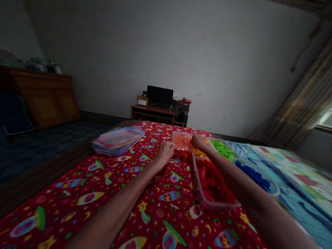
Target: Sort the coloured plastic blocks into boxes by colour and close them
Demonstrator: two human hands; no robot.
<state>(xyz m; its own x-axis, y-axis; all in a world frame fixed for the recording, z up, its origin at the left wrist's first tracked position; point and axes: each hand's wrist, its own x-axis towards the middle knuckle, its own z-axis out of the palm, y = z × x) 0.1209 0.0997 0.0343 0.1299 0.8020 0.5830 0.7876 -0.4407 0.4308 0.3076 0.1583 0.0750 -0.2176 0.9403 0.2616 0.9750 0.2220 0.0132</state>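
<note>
left hand (164, 154) half curled at the near left corner of a clear tub of orange plastic pieces (181, 142), right hand (199, 141) bunched over the tub's right side; fingers partly hidden, so any grip on a piece cannot be told. a tub of red pieces (212, 183) sits under the right forearm, yellow pieces (199, 152) half hidden behind it, green pieces (222, 149) and blue pieces (255, 176) to the right, on a red rocket-print bedspread (77, 197). stacked clear lids (117, 140) lie near its far edge. a cardboard box (142, 100) on the far desk is too dim to read.
</note>
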